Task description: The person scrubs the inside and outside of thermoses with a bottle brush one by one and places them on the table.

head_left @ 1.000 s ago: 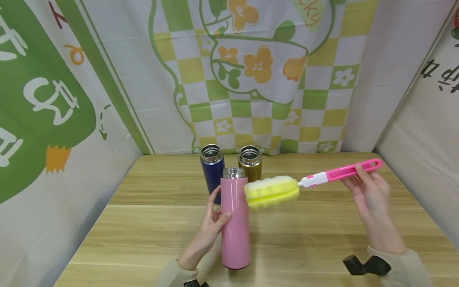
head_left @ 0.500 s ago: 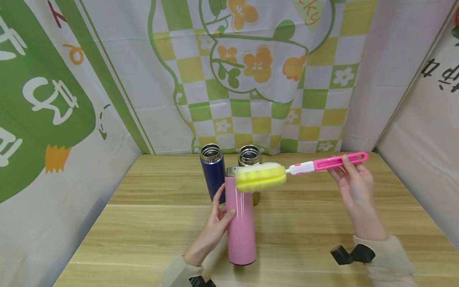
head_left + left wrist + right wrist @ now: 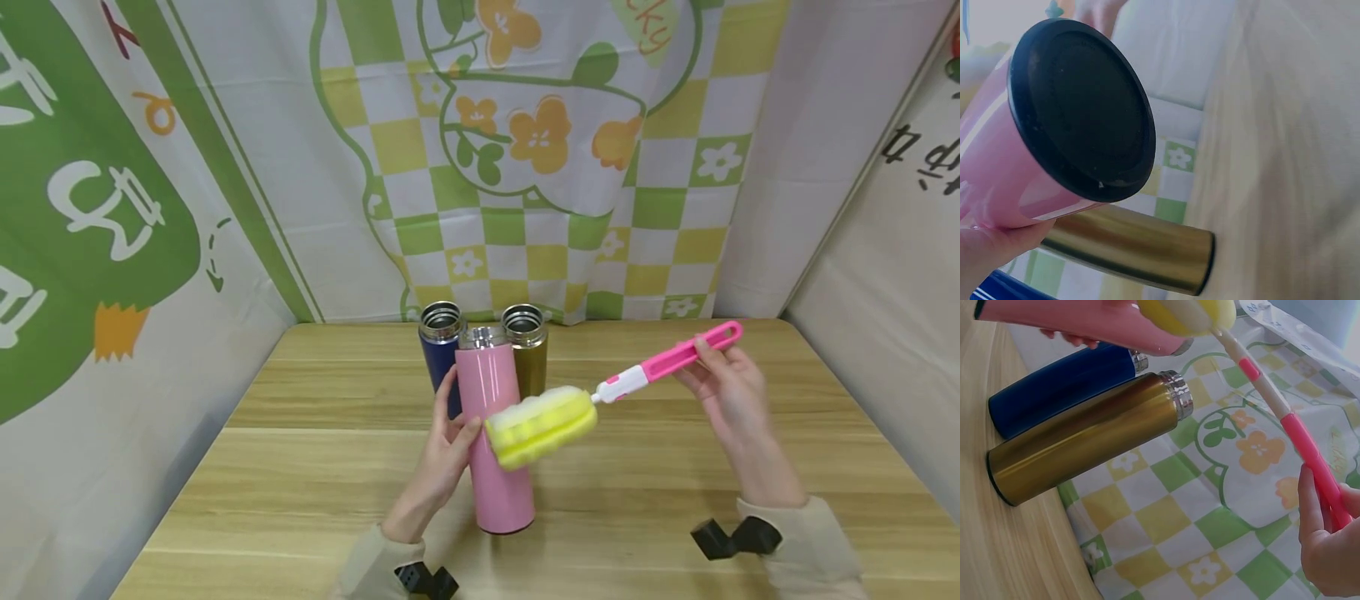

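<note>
My left hand [image 3: 442, 454] grips a pink vacuum flask [image 3: 491, 500] around its body, tilted, with its lidless metal mouth upward. The flask's black base [image 3: 1085, 112] faces the left wrist camera, raised off the table. My right hand [image 3: 727, 392] pinches the pink handle of a bottle brush [image 3: 671, 360] between thumb and fingers. Its yellow and white sponge head [image 3: 543, 425] points left and overlaps the flask's right side in the head view. In the right wrist view the sponge head [image 3: 1191, 312] shows near the flask's mouth end.
Behind the pink flask stand a blue flask [image 3: 438, 358] and a gold flask [image 3: 531, 362], both lidless and upright on the wooden table [image 3: 315, 483]. A patterned curtain [image 3: 525, 242] hangs along the table's back edge, with printed cloth walls at both sides.
The brush moved left and rose across the flask's mouth, then dropped to the flask's side, its head tipping lower. The pink flask shifted right, then rose slightly with more tilt.
</note>
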`<act>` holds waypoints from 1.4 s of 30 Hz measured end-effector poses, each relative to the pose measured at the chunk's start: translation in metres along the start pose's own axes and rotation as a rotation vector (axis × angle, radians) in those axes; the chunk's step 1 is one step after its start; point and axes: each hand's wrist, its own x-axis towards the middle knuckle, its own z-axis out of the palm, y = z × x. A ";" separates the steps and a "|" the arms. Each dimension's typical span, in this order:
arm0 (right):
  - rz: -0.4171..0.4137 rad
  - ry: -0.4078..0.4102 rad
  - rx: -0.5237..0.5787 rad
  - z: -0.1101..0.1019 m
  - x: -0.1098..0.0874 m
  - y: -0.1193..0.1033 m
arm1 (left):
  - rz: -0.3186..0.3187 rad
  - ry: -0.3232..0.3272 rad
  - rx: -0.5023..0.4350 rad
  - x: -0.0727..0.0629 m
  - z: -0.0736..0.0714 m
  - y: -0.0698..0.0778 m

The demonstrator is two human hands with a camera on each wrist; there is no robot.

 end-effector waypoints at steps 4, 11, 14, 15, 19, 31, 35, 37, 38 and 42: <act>0.033 -0.036 -0.061 -0.004 -0.001 0.004 | 0.047 -0.002 -0.049 0.004 0.000 0.004; 0.080 -0.099 -0.158 -0.006 -0.004 0.006 | 0.083 -0.009 -0.081 0.007 0.001 0.010; 0.087 -0.148 -0.188 -0.008 -0.004 0.007 | 0.076 -0.002 -0.079 0.008 0.001 0.012; 0.087 -0.165 -0.198 -0.009 -0.004 0.008 | 0.076 -0.001 -0.078 0.008 0.002 0.012; 0.086 -0.217 -0.229 -0.010 -0.003 0.010 | 0.077 -0.013 -0.071 0.008 0.001 0.011; 0.085 -0.055 -0.128 0.004 0.004 0.008 | 0.007 -0.076 -0.060 0.002 -0.002 0.007; 0.059 -0.013 -0.044 0.007 0.008 0.003 | -0.018 -0.104 -0.044 -0.001 -0.003 0.006; 0.044 -0.004 -0.005 0.008 0.010 0.000 | -0.035 -0.118 -0.041 -0.002 -0.003 0.006; 0.034 0.002 0.010 0.009 0.011 -0.001 | -0.041 -0.123 -0.038 -0.003 -0.003 0.006; -0.002 0.044 0.076 0.011 0.014 -0.007 | -0.043 -0.154 -0.041 -0.004 -0.004 0.005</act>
